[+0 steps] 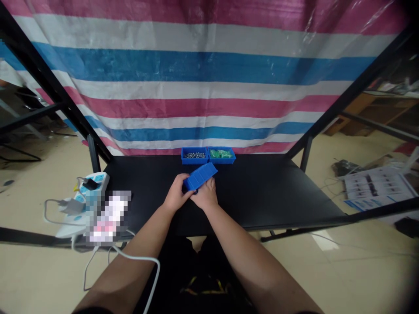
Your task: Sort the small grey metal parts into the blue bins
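A blue plastic bin (200, 176) is held tilted above the black table, its ribbed outer surface towards me and its right end higher. My left hand (177, 192) grips the lower left end, with the thumb along the near side. My right hand (206, 194) is closed against the near lower edge, its fingers partly hidden by the bin. Something small and dark shows between my hands, too small to name. Behind stand two blue bins side by side: one with small metal parts (194, 155), the other with green pieces (221, 154).
The black table (262, 192) sits inside a dark metal frame, with a striped sheet (203, 100) hanging at the back. On the left are a white power strip (101, 183) with plugs, a blurred-out device (109, 218) and a white cable (137, 257) near my left forearm.
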### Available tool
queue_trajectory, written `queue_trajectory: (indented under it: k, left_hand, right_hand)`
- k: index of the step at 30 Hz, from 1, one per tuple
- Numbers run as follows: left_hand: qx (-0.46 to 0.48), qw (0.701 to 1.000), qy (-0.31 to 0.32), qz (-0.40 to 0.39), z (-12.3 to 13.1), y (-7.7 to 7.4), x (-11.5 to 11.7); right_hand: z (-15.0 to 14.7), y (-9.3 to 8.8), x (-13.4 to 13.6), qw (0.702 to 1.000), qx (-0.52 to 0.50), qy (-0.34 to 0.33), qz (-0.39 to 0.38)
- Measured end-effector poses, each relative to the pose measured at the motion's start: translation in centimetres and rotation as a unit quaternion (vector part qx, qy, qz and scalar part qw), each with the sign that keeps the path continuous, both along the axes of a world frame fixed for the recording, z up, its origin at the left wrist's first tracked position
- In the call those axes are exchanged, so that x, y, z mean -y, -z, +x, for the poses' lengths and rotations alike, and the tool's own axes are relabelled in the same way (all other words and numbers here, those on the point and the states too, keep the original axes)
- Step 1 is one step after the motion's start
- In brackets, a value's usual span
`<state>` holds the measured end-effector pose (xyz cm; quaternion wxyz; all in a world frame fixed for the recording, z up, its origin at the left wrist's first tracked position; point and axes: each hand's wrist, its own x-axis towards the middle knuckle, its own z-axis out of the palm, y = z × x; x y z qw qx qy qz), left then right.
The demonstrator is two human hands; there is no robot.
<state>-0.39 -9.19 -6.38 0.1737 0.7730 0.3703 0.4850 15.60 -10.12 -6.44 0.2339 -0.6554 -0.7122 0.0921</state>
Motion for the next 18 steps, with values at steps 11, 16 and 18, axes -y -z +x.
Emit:
queue_trajectory:
  k: [11, 16, 18]
  left_hand:
    - [0.011, 1.0, 0.002, -0.002, -0.24, 0.43, -0.35]
    - [0.081, 0.994, -0.046, -0.059, -0.2, 0.82, -0.35]
    - [0.101, 0.991, -0.048, -0.072, -0.17, 1.0, -0.38]
  right_hand:
    - [0.13, 0.34, -0.07, 1.0, 0.019, -0.007, 0.015]
    - [0.0, 0.44, 0.13, 0.999, 0.016, 0.016, 0.047]
    - [-0.02, 0.59, 0.06, 0.998, 0.024, 0.019, 0.052]
